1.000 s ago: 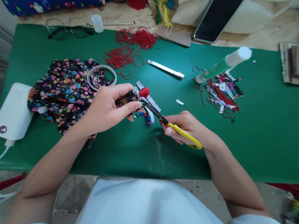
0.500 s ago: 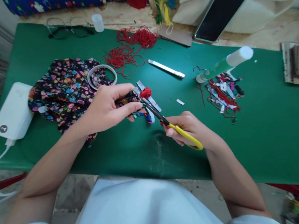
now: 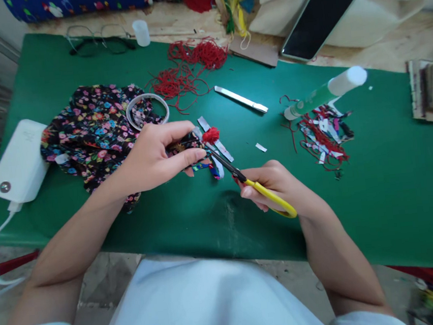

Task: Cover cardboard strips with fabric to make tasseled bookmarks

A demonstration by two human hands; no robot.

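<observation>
My left hand (image 3: 164,154) pinches a small piece of black floral fabric (image 3: 184,144) between thumb and fingers. In my right hand (image 3: 270,185) are yellow-handled scissors (image 3: 267,196), their dark blades reaching to the fabric's edge by my left thumb. Whether the blades are fully closed I cannot tell. A red yarn tuft (image 3: 211,135) shows just beyond the blade tips, next to a pale strip (image 3: 223,149). Blue patterned scraps (image 3: 213,170) lie beneath the left fingertips. Behind my left hand spreads a larger crumpled floral cloth (image 3: 98,128), with a roll of tape (image 3: 129,114) resting on it.
Red yarn (image 3: 178,82) lies at the back of the green table (image 3: 388,192). Tweezers (image 3: 241,99), a glue stick-like green tube (image 3: 324,93) and a pile of scraps (image 3: 323,134) are to the right. A white power bank (image 3: 19,161) and glasses (image 3: 99,41) are left.
The scissor handle and my right hand have shifted very slightly to the right. My left hand and the fabric stay practically where they were.
</observation>
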